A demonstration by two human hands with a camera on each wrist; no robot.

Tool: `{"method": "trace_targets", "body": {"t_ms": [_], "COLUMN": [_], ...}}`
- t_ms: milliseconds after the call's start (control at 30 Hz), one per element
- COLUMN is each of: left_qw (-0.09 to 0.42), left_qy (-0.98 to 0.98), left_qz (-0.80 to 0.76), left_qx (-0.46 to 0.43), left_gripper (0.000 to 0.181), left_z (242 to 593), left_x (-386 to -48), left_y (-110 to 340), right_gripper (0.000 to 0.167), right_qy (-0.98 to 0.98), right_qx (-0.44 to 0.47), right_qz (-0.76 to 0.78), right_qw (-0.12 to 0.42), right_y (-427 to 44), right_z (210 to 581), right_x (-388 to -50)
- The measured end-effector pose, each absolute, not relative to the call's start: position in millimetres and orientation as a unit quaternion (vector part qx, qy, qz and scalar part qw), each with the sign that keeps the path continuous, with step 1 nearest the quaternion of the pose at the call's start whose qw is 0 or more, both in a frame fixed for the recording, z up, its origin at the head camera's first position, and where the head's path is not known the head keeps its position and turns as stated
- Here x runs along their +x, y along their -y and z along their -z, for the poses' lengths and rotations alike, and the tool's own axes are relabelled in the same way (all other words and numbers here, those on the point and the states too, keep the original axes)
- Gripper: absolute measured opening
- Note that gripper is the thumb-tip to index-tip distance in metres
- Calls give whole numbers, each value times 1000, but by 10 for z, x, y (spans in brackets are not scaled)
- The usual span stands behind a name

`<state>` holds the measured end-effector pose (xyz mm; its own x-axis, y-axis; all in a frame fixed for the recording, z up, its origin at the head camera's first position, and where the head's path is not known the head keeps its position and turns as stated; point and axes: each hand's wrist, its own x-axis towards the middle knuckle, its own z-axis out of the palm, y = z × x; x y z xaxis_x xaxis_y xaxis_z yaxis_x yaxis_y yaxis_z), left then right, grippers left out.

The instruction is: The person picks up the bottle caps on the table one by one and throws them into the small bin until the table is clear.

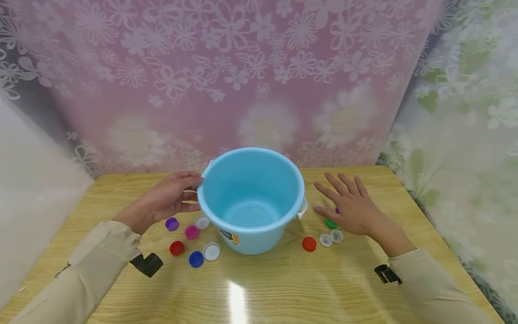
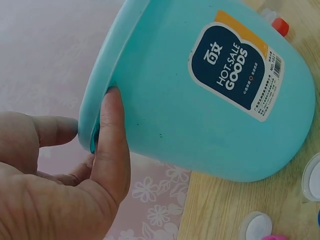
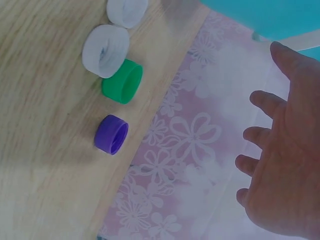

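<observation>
A light blue plastic bucket (image 1: pixel 251 202) stands upright in the middle of the wooden table, its inside bare. At its left side, my left hand (image 1: pixel 171 198) holds the rim between thumb and fingers. The left wrist view brings those fingers (image 2: pixel 112 145) close against the rim, with a printed label (image 2: pixel 235 65) on the bucket wall. To the right of the bucket, my right hand (image 1: pixel 352 204) hovers with spread fingers, apart from it and holding nothing. Beneath that hand lie a green cap (image 3: pixel 122 81) and a purple cap (image 3: pixel 111 134).
Left of the bucket are several bottle caps, among them a dark red cap (image 1: pixel 176 248), a blue cap (image 1: pixel 196 259) and a pink cap (image 1: pixel 192 232). On the right lie a red cap (image 1: pixel 309 244) and two whitish caps. A floral curtain (image 1: pixel 243 90) hangs behind the table.
</observation>
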<state>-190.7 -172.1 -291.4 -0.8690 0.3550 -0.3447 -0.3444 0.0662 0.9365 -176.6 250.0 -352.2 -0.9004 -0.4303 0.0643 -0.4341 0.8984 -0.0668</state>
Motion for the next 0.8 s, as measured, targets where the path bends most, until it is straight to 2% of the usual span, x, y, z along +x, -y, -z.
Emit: {"method": "trace_targets", "body": {"t_ms": [800], "left_qw": [241], "left_qy": [-682], "left_qz": [-690], "left_qx": [9], "left_gripper": [42], "left_z": [2957], "left_x": [-1924], "left_y": [1680], "right_gripper": [67], "right_qy": [973], "right_qx": [211], "right_qz": [-92], "right_qw": [13], "right_y": [-2724], "right_z": [3643], "right_x": [-1747]}}
